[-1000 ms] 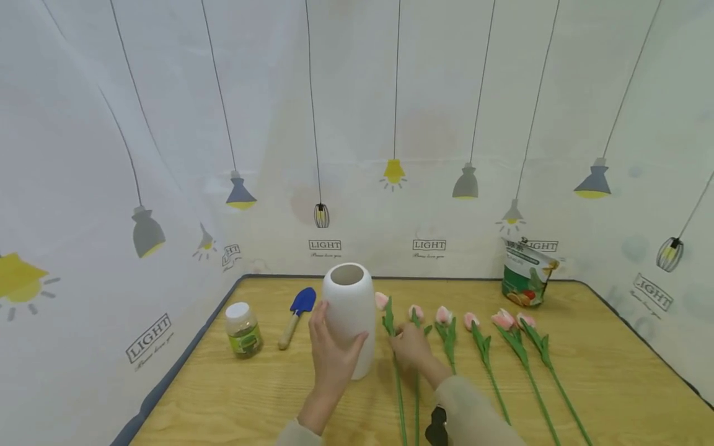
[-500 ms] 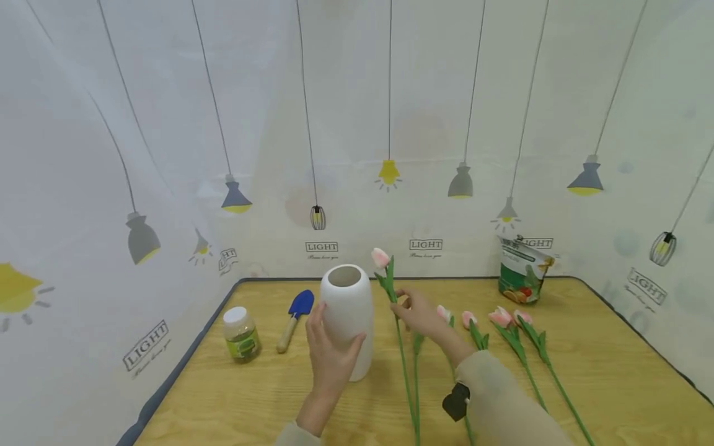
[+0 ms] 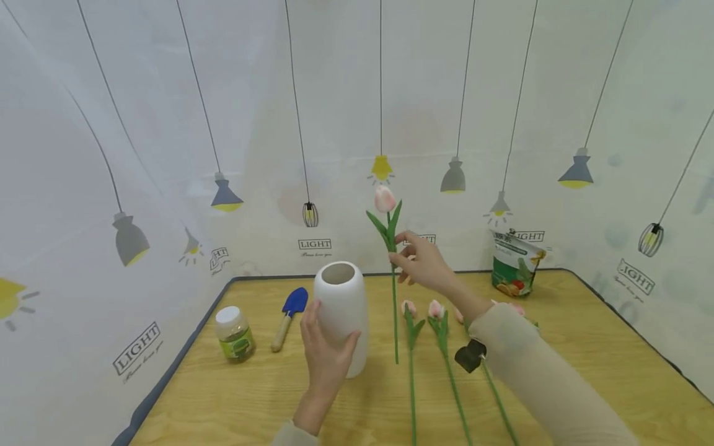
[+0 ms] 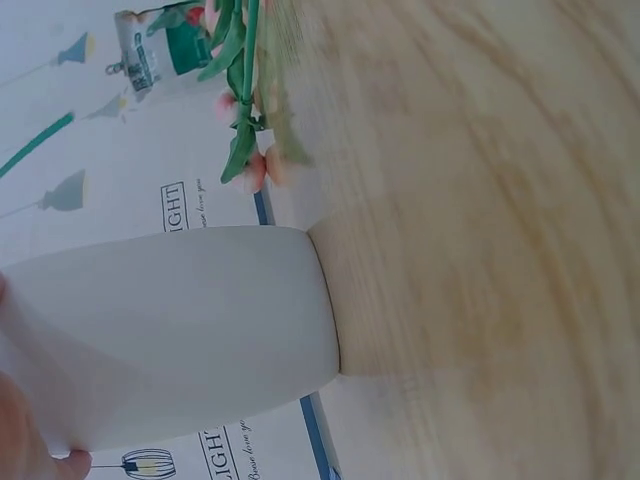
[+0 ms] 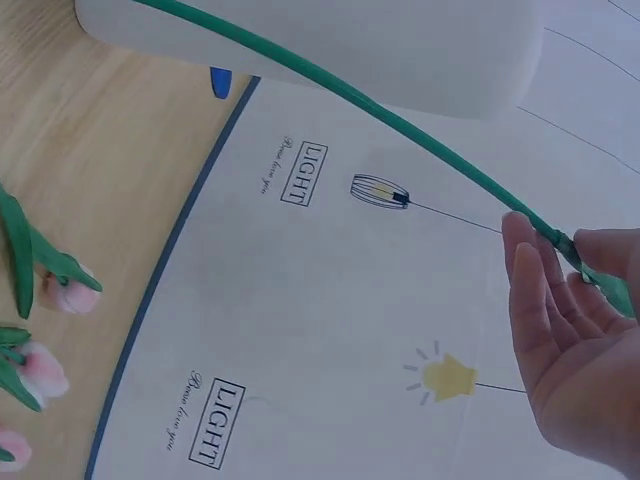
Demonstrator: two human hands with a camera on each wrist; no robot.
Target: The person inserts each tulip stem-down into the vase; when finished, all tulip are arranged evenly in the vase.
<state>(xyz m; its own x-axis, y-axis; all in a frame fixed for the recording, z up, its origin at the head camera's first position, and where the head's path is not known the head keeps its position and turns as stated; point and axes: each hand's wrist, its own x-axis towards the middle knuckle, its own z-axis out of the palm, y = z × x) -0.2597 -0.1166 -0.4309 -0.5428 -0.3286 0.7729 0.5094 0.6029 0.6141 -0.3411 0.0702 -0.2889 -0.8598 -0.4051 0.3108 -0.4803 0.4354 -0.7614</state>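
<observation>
A tall white vase (image 3: 341, 310) stands upright on the wooden table, its dark mouth facing up. My left hand (image 3: 326, 356) grips its near left side, thumb to the right and fingers to the left; the left wrist view shows the vase (image 4: 190, 330) with its base on the tabletop. Right of the vase, my right hand (image 3: 421, 263) pinches a pink tulip (image 3: 385, 199) by its stem, just below the leaves. The tulip hangs upright, bloom above the vase's rim. In the right wrist view the green stem (image 5: 380, 115) runs past the vase between thumb and fingers.
Several pink tulips (image 3: 437, 310) lie on the table (image 3: 223, 402) to the right, partly hidden by my right sleeve. At left are a white-lidded jar (image 3: 237, 337) and a blue trowel (image 3: 294, 301). A green and white pouch (image 3: 515, 265) stands at the back right.
My right hand has lifted the leftmost tulip off the table, raising it upright beside the vase. The left hand has stayed on the vase.
</observation>
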